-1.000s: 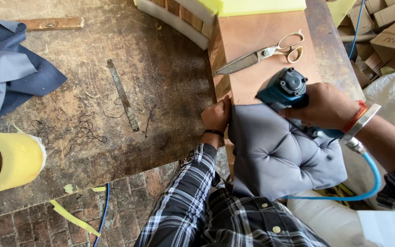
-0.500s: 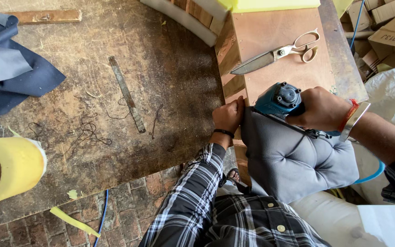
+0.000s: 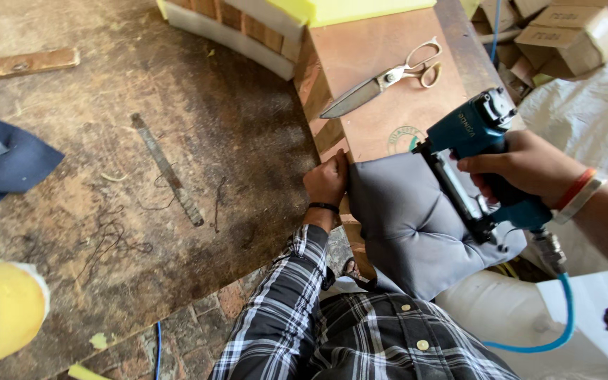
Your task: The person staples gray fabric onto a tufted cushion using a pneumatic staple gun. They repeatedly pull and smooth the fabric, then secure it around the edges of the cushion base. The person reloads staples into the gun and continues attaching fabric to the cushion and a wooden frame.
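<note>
Grey tufted cushion (image 3: 416, 225): your left hand (image 3: 326, 181) grips its edge to steady it; right hand (image 3: 522, 169) clenches the teal staple gun (image 3: 474, 158) above it.

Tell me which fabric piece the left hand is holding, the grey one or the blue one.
The grey tufted cushion cover; the left hand grips its edge. The blue cloth lies untouched at far left.

Brown cardboard boxes (image 3: 564, 32) top right; round green stamp (image 3: 404, 138) on board.
</note>
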The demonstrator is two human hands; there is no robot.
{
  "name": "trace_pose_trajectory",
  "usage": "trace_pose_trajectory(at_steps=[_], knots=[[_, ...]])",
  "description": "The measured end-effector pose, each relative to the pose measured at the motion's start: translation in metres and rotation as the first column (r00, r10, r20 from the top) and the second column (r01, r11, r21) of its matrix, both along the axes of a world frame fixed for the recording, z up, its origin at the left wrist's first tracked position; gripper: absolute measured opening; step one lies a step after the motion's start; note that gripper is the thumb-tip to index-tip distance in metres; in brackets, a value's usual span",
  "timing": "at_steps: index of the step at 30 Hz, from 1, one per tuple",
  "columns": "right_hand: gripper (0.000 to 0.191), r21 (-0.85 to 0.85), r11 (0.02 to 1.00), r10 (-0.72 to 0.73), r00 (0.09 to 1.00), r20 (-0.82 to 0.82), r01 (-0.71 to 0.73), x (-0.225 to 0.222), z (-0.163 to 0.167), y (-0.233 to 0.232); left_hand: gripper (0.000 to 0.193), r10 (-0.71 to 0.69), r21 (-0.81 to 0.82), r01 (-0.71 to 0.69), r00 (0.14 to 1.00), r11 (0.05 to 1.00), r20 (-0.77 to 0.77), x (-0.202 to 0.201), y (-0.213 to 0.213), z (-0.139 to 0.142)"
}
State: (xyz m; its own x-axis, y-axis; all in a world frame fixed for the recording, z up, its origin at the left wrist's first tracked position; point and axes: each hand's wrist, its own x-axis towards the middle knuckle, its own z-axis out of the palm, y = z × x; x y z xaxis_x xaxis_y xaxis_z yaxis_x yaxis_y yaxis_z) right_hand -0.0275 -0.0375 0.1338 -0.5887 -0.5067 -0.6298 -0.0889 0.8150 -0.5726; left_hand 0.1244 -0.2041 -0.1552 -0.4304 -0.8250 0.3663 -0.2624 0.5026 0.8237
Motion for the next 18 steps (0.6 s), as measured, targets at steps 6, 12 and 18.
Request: trace_pose_trajectory(at_steps=[6,12,18], knots=[[0.032,0.079,0.986,-0.144,0.989,-0.040,0.146,0.004,-0.033,0.004,0.053,-0.043,0.028,0.043,0.999,0.999,0.009,-0.002,0.000,-0.003],[0.034,0.089,0.978,-0.183,0.981,-0.059,0.188,0.014,-0.028,-0.012,0.053,-0.057,-0.015,0.057,0.998,0.998,-0.021,-0.001,-0.004,-0.007],[0.032,0.093,0.991,-0.092,0.994,-0.061,0.098,0.041,-0.032,-0.028,0.054,-0.089,-0.017,0.088,0.996,0.996,-0.021,0.003,-0.010,-0.003]])
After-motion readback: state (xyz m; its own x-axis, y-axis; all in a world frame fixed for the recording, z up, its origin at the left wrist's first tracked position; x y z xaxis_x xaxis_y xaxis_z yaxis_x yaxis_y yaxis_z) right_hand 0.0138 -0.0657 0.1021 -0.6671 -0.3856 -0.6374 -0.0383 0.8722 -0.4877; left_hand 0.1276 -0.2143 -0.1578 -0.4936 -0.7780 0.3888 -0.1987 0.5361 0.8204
